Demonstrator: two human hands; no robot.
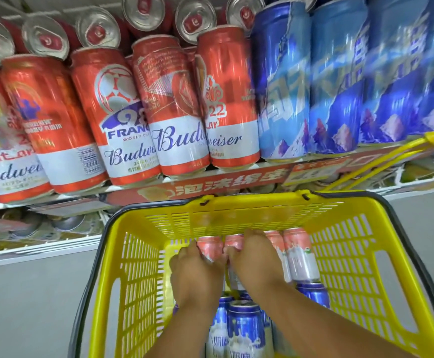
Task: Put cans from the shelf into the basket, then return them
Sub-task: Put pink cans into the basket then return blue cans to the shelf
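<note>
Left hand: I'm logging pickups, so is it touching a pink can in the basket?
Touching. The head view shows the left hand curled over a pink can, no gap visible.

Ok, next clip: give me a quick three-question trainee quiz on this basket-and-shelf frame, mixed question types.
1. True or false: both hands are inside the yellow basket.
2. Multiple choice: the left hand and right hand each grip what? A) blue cans on the shelf B) pink-and-white cans at the basket's far end C) the basket handle
3. Fill in: on the shelf, the red Budweiser cans stand to the ____ of the blue cans.

Key
1. True
2. B
3. left (as the camera sees them)
</note>
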